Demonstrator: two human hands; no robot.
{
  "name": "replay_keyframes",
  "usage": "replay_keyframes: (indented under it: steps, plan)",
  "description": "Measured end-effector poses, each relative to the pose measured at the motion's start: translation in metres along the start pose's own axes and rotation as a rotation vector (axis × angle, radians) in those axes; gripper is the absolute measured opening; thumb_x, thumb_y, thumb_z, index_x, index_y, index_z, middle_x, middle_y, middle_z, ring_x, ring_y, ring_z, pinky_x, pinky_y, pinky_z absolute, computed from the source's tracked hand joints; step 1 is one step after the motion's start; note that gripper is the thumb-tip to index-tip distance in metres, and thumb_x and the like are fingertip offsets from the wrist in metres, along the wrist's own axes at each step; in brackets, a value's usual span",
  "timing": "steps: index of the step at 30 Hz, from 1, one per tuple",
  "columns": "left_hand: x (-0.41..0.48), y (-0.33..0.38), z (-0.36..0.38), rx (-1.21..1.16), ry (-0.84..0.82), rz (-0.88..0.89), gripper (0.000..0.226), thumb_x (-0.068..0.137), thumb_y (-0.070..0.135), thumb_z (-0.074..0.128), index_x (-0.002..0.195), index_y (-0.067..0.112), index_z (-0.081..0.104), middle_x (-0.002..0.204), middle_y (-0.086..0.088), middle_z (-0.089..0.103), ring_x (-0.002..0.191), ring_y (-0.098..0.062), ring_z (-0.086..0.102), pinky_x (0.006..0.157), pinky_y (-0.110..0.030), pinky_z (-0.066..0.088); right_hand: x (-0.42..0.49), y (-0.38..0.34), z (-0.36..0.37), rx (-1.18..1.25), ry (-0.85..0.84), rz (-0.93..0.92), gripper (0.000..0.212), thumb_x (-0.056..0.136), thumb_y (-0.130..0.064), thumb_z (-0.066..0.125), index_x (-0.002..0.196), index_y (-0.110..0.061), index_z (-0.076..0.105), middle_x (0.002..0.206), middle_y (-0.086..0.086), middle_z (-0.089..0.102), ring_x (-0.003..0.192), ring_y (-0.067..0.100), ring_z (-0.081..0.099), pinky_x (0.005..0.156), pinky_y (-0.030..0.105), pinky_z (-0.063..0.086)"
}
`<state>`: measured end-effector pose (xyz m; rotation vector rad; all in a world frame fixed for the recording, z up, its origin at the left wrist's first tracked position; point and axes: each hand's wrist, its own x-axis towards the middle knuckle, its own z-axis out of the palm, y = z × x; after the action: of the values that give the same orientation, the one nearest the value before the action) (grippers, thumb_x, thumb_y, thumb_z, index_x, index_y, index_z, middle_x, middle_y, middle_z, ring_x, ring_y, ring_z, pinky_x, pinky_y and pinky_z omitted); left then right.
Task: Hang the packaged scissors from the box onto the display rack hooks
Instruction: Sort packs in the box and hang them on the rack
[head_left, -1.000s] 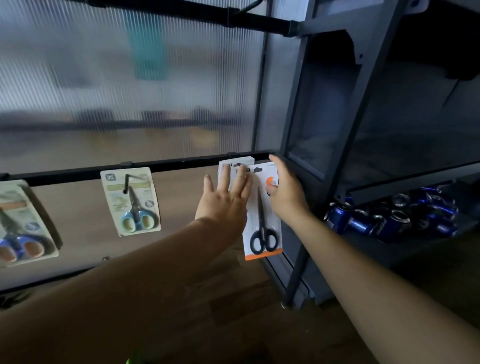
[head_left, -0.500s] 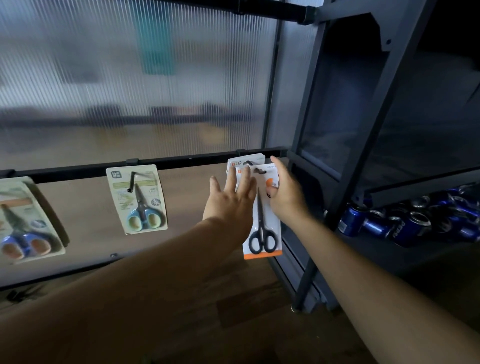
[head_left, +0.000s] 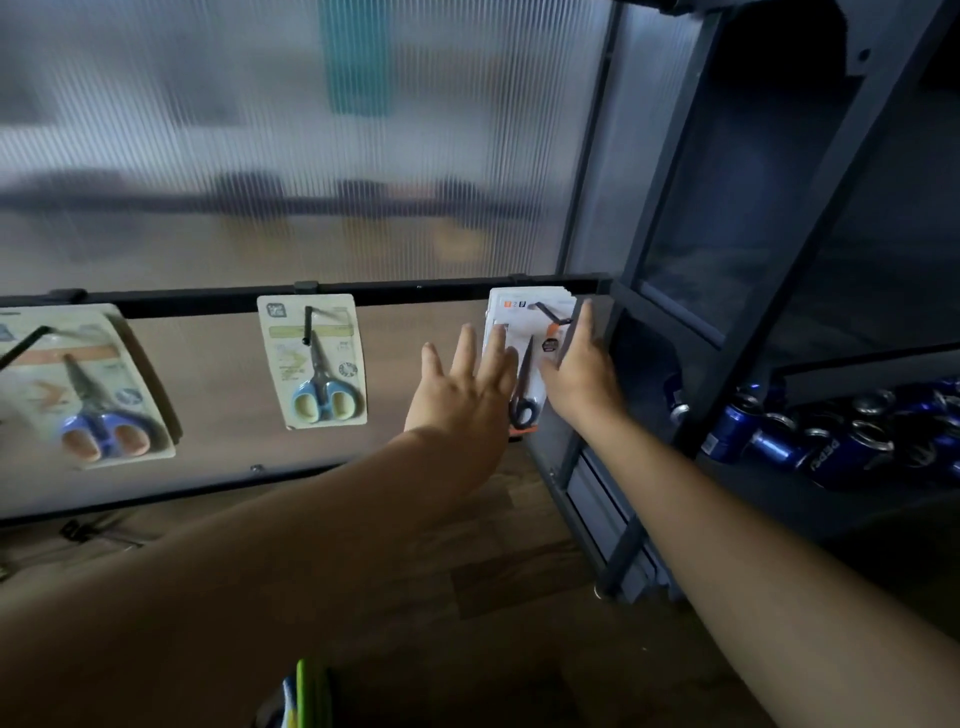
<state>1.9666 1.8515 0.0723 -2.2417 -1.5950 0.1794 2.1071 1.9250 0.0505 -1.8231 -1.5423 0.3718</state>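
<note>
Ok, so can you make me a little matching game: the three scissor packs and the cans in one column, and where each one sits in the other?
Things:
1. black-handled scissors pack
2. light-blue-handled scissors pack
3. dark-blue-handled scissors pack
4. blue cans

Places:
A. middle hook
B. dark shelf at the right
C. leftmost hook
D. rightmost hook

Pairs: 1-D, 2-A, 3-C, 4-B

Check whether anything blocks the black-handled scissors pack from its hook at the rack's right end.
Nothing visible does. The black-handled scissors pack appears to hang on the hook, whose dark tip sticks out through the card's top. The left hand and right hand touch the pack; neither covers the hook.
</note>
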Motion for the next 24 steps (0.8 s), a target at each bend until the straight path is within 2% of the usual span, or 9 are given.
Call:
replay_keyframes:
  steps: [5, 8, 11, 15, 18, 21, 24]
  plan:
    - [-0.044, -0.027, 0.023, -0.011, -0.003, -0.016, 0.068, 0.103, 0.044, 0.021, 0.152, 0.012, -0.015, 0.158, -0.012, -0.025, 0.147, -0.034, -0.016, 0.117, -0.058, 0.010, -0.060, -0.015, 0.018, -0.169, -0.141, 0.005, 0.083, 0.095, -0.037, 0.056, 0.156, -0.017, 0.003, 0.137, 0.020, 0.044, 0.120, 0.037, 0.049, 0.090, 0.040, 0.043]
    - [-0.080, -0.048, 0.040, -0.015, 0.024, -0.009, 0.072, 0.101, 0.052, 0.022, 0.152, 0.013, -0.011, 0.160, -0.012, -0.020, 0.148, -0.034, -0.010, 0.117, -0.057, 0.013, -0.099, -0.033, 0.033, -0.285, -0.225, -0.076, 0.079, 0.096, -0.047, 0.051, 0.154, -0.016, 0.009, 0.144, 0.019, 0.038, 0.127, 0.037, 0.044, 0.094, 0.044, 0.046]
    - [-0.128, -0.076, 0.061, -0.016, 0.037, 0.017, 0.076, 0.099, 0.056, 0.024, 0.153, 0.013, -0.008, 0.161, -0.013, -0.014, 0.148, -0.035, -0.004, 0.116, -0.055, 0.016, -0.142, -0.060, 0.051, -0.374, -0.350, -0.188, 0.072, 0.097, -0.048, 0.048, 0.154, -0.020, 0.013, 0.145, 0.015, 0.037, 0.130, 0.036, 0.042, 0.098, 0.044, 0.042]
    - [-0.198, -0.123, 0.087, -0.041, 0.092, -0.017, 0.079, 0.089, 0.055, 0.048, 0.151, 0.010, 0.028, 0.158, -0.016, 0.023, 0.142, -0.037, 0.029, 0.106, -0.055, 0.036, -0.199, -0.110, 0.081, -0.326, -0.484, -0.366, 0.065, 0.097, -0.040, 0.051, 0.152, -0.019, 0.023, 0.142, 0.020, 0.041, 0.133, 0.037, 0.038, 0.104, 0.040, 0.034]
    - [-0.248, -0.158, 0.111, -0.086, 0.036, -0.117, 0.071, 0.090, 0.048, 0.047, 0.148, 0.009, 0.034, 0.156, -0.016, 0.028, 0.140, -0.038, 0.032, 0.103, -0.056, 0.037, -0.240, -0.145, 0.116, -0.299, -0.617, -0.476, 0.062, 0.096, -0.034, 0.054, 0.150, -0.019, 0.028, 0.141, 0.019, 0.042, 0.133, 0.035, 0.038, 0.107, 0.040, 0.035]
    - [-0.296, -0.192, 0.134, -0.062, -0.051, -0.172, 0.072, 0.087, 0.043, 0.059, 0.145, 0.004, 0.038, 0.153, -0.019, 0.032, 0.137, -0.040, 0.035, 0.098, -0.055, 0.040, -0.276, -0.170, 0.152, -0.341, -0.719, -0.561, 0.059, 0.096, -0.037, 0.053, 0.148, -0.021, 0.031, 0.139, 0.016, 0.041, 0.131, 0.036, 0.040, 0.104, 0.043, 0.039]
    - [-0.334, -0.217, 0.149, 0.012, -0.129, -0.166, 0.071, 0.082, 0.043, 0.064, 0.137, 0.002, 0.047, 0.146, -0.021, 0.041, 0.129, -0.041, 0.044, 0.091, -0.052, 0.044, -0.301, -0.190, 0.177, -0.444, -0.743, -0.647, 0.048, 0.096, -0.042, 0.051, 0.137, -0.019, 0.040, 0.129, 0.013, 0.046, 0.122, 0.036, 0.048, 0.088, 0.041, 0.042]
